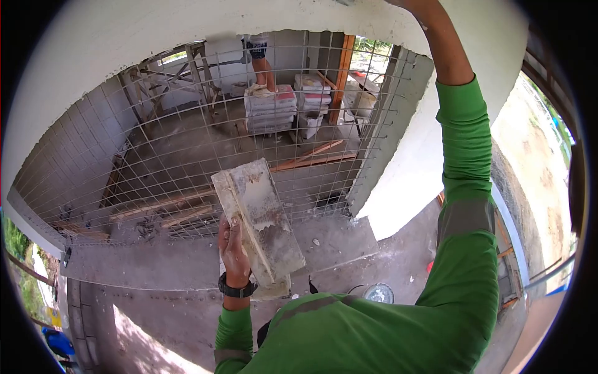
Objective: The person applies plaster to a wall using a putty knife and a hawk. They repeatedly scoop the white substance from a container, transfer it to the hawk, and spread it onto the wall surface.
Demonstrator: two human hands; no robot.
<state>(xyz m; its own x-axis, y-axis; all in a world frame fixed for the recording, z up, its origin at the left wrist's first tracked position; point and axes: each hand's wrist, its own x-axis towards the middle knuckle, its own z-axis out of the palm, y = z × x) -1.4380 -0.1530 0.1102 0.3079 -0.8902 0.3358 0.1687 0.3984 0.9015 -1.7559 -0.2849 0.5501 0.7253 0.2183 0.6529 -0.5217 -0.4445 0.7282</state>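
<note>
My left hand (232,252), with a dark watch on the wrist, is closed around the side of a plasterer's hawk (265,209). This is a rectangular board crusted with dried plaster, tilted in front of my chest. My right arm, in a green sleeve, stretches up to the white plastered wall (486,37) above the opening. Only the lower part of my right hand (414,5) shows at the top edge; its fingers are cut off. A small grey piece at the top edge, left of that hand, is too little to name.
A wire-mesh grille (180,143) fills the opening before me, above a concrete ledge (137,268). Behind it are stacked bags (271,112), timber planks (311,156), a wooden trestle (168,81) and a person's bare legs (265,75). A bucket (379,293) stands below, beside my body.
</note>
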